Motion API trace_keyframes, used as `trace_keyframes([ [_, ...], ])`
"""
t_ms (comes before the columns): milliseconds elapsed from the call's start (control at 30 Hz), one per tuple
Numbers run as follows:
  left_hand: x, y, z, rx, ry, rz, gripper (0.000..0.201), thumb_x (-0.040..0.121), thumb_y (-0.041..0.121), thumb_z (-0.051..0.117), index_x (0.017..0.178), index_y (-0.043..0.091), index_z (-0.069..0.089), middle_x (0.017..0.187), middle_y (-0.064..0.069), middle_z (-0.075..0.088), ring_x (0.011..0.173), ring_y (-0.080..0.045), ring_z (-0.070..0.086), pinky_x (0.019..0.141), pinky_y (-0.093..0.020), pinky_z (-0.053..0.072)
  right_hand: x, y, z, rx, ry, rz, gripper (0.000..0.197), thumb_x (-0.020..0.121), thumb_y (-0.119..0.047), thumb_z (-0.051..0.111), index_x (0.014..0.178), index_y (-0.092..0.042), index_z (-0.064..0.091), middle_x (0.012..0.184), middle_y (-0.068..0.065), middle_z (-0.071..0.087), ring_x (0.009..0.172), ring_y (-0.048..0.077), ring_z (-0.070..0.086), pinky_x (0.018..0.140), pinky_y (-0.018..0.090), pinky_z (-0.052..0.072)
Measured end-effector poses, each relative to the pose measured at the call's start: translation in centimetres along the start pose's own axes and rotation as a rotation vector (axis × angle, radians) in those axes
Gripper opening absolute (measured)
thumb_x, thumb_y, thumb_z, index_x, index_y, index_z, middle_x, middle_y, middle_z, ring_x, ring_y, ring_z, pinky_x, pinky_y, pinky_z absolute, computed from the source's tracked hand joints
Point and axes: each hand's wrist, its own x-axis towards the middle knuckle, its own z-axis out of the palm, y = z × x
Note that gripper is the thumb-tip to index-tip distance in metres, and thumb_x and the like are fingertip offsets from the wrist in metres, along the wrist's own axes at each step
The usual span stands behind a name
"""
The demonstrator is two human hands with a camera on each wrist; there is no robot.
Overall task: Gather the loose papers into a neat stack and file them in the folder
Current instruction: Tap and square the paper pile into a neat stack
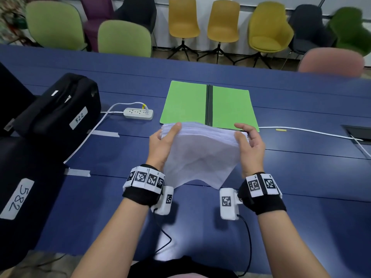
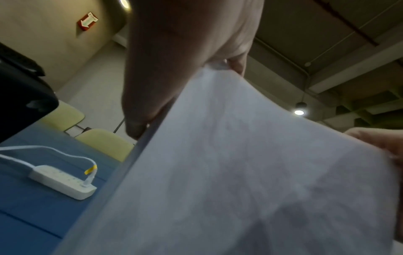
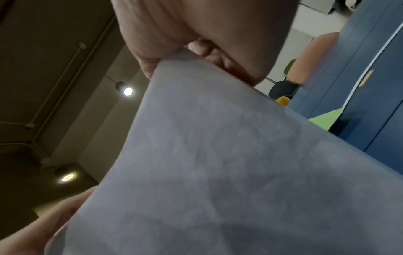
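A stack of white papers (image 1: 198, 153) hangs tilted in the air above the blue table (image 1: 291, 177), its far edge raised and its near corners sagging. My left hand (image 1: 163, 142) grips its left far corner, thumb on top. My right hand (image 1: 250, 144) grips the right far corner the same way. The sheets fill the left wrist view as the papers (image 2: 250, 172) and the right wrist view as the papers (image 3: 218, 163). Behind the stack, a green folder (image 1: 184, 103) lies open flat on the table, with a dark spine down its middle.
A white power strip (image 1: 138, 113) with its cable lies left of the folder. Black cases (image 1: 58, 109) labelled 522 and 582 stand along the left. A white cable (image 1: 311, 133) runs right to a table port (image 1: 359, 133). Chairs line the far side.
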Motion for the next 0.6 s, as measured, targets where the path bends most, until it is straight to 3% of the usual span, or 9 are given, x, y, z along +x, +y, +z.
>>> trace_keyframes([
  [100,-0.1,-0.1,0.6,-0.039,0.061,-0.044,0.034,0.076,0.043,0.075,0.088,0.015,0.062,0.079,-0.002,0.065,0.07,-0.015,0.063,0.065,-0.023,0.052,-0.3,0.0,0.2,0.019,-0.013,0.031,0.011,0.08,-0.034,0.064,0.087,-0.028,0.071,0.089,-0.016,0.068,0.093,0.013,0.057,0.094,0.041,0.043],
  [200,-0.4,-0.2,1.0,-0.019,0.052,-0.032,0.034,0.075,0.042,0.077,0.089,0.014,0.065,0.081,-0.005,0.066,0.07,-0.015,0.064,0.062,-0.022,0.053,-0.5,-0.4,0.2,0.067,-0.018,0.057,0.015,0.083,-0.037,0.062,0.083,-0.026,0.071,0.092,-0.006,0.074,0.096,0.02,0.061,0.097,0.046,0.043],
  [267,-0.5,-0.1,1.0,-0.012,0.047,-0.026,0.032,0.076,0.04,0.076,0.089,0.013,0.064,0.08,-0.005,0.065,0.065,-0.01,0.064,0.055,-0.016,0.052,-0.6,-0.6,0.1,0.076,-0.07,0.041,0.011,0.082,-0.032,0.063,0.089,-0.024,0.068,0.097,0.0,0.075,0.104,0.022,0.062,0.1,0.041,0.043],
  [333,-0.5,0.0,0.9,-0.007,0.03,-0.03,0.028,0.079,0.036,0.075,0.088,0.012,0.063,0.073,0.0,0.065,0.055,-0.002,0.063,0.047,-0.01,0.047,-1.0,-0.7,-0.1,0.017,-0.108,-0.003,0.018,0.079,-0.021,0.063,0.096,-0.021,0.066,0.1,-0.001,0.074,0.104,0.012,0.061,0.096,0.03,0.044],
  [433,-0.7,-0.1,0.7,0.023,0.017,-0.027,0.033,0.077,0.038,0.076,0.09,0.009,0.066,0.07,0.002,0.065,0.058,-0.004,0.064,0.053,-0.013,0.048,-1.2,-0.7,-0.4,0.006,-0.09,-0.032,0.02,0.078,-0.011,0.061,0.093,-0.023,0.066,0.094,-0.009,0.072,0.096,0.005,0.061,0.085,0.018,0.043],
  [500,-0.8,-0.4,0.7,0.051,0.032,0.003,0.039,0.075,0.041,0.077,0.092,0.007,0.066,0.075,-0.003,0.064,0.065,-0.012,0.062,0.061,-0.019,0.049,-1.2,-0.8,-0.2,-0.018,-0.047,-0.048,0.015,0.085,-0.011,0.06,0.086,-0.024,0.067,0.085,-0.017,0.071,0.09,0.003,0.06,0.085,0.022,0.044],
  [600,-1.0,-0.9,0.8,0.05,0.041,0.05,0.04,0.073,0.045,0.077,0.076,0.013,0.054,0.069,-0.007,0.048,0.064,-0.016,0.044,0.061,-0.026,0.04,-1.1,-1.0,0.0,-0.035,-0.001,-0.058,0.017,0.092,-0.018,0.056,0.083,-0.026,0.068,0.079,-0.016,0.073,0.089,0.011,0.062,0.091,0.037,0.047],
])
